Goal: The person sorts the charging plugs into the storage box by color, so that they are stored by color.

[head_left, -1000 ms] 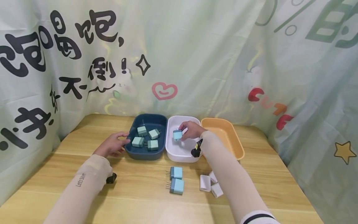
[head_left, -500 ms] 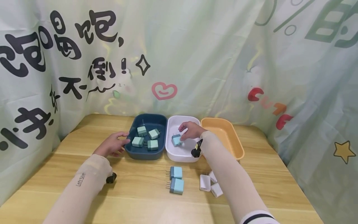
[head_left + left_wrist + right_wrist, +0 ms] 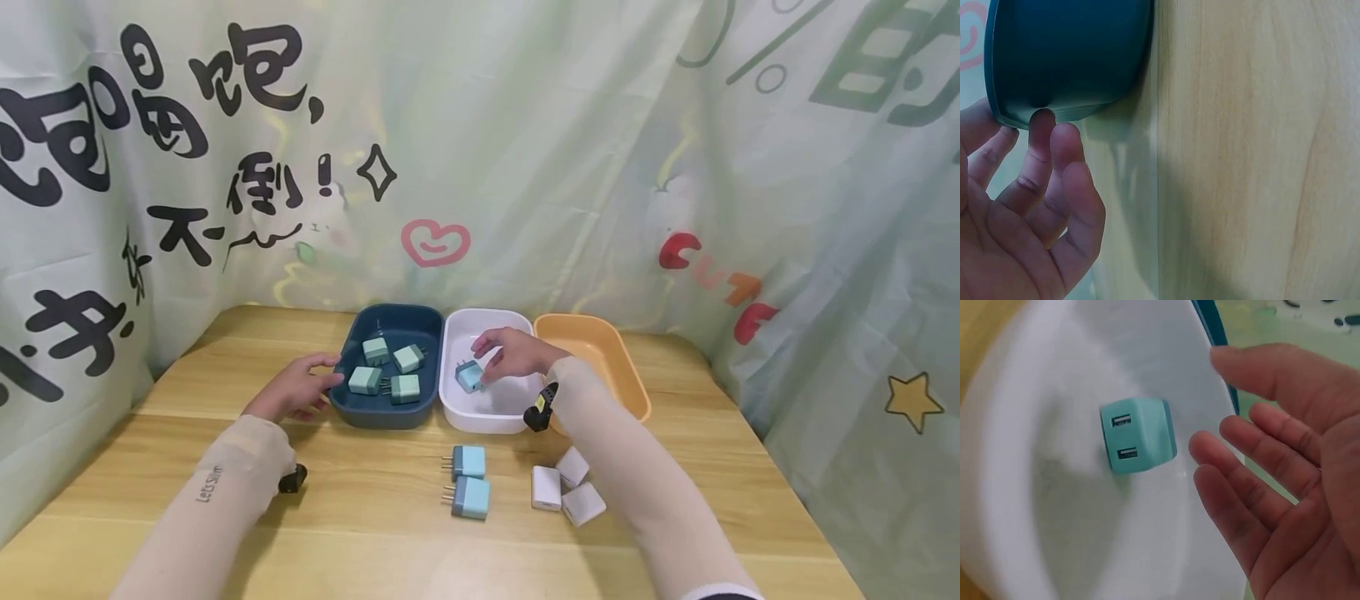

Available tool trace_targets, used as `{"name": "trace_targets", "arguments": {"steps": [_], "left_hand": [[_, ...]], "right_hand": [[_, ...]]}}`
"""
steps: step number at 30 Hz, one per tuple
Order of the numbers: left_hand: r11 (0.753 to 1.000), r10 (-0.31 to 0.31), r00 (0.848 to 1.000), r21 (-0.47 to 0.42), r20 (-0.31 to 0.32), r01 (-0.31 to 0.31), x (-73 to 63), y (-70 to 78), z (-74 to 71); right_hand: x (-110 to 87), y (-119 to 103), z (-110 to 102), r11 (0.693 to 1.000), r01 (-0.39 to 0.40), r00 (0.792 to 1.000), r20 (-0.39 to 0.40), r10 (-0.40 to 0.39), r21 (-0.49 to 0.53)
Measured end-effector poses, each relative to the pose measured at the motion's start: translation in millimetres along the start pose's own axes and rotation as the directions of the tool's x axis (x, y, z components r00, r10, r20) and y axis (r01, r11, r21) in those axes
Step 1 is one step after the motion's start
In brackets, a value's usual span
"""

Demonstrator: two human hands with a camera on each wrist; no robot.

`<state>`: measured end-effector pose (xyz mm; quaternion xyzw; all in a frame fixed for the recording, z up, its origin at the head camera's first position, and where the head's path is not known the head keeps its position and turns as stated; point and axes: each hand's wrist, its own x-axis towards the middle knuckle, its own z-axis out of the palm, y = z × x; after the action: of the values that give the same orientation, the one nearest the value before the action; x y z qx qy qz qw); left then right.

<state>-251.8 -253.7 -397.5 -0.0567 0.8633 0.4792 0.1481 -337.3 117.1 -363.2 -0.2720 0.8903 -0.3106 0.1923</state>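
A light-blue USB charger plug (image 3: 469, 377) lies in the white bin (image 3: 489, 422), its two USB ports showing in the right wrist view. Just above it my right hand (image 3: 513, 354) hovers, thumb and fingers spread apart and holding nothing. At the left side of the dark blue bin (image 3: 386, 417), my left hand (image 3: 296, 392) has its fingertips right at the wall and rim, the fingers loosely bent in the left wrist view. Several pale-green charger plugs (image 3: 365, 380) lie in that dark blue bin.
An orange-yellow bin (image 3: 636, 392) stands right of the white one, partly behind my right forearm. In front lie two blue charger plugs (image 3: 471, 498) with prongs pointing left, and three white ones (image 3: 547, 487) farther right. A printed curtain (image 3: 525, 167) hangs behind the wooden table (image 3: 360, 533).
My right hand has let go of the light-blue charger plug, which came down tilted into the white bin. The fingers have drawn slightly away from it. My left hand has stayed at the dark blue bin.
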Motion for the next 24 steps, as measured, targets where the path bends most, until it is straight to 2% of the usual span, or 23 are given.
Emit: {"name": "trace_targets", "arguments": {"steps": [5,12,24], "left_hand": [[1.0,-0.006,1.0,0.003,-0.001,0.006,-0.8,0.8,-0.2],[1.0,0.004,1.0,0.012,-0.01,-0.004,-1.6,1.6,0.4],[1.0,0.0,1.0,0.025,-0.017,0.0,0.3,-0.8,0.1]], "right_hand": [[-18.5,-7,2,0.997,0.082,0.997,0.001,-0.082,-0.017],[-46.1,-12,9,0.983,0.181,0.983,-0.035,-0.181,-0.013],[-85.1,-14,28,0.958,0.286,0.955,-0.083,-0.283,0.024]]}}
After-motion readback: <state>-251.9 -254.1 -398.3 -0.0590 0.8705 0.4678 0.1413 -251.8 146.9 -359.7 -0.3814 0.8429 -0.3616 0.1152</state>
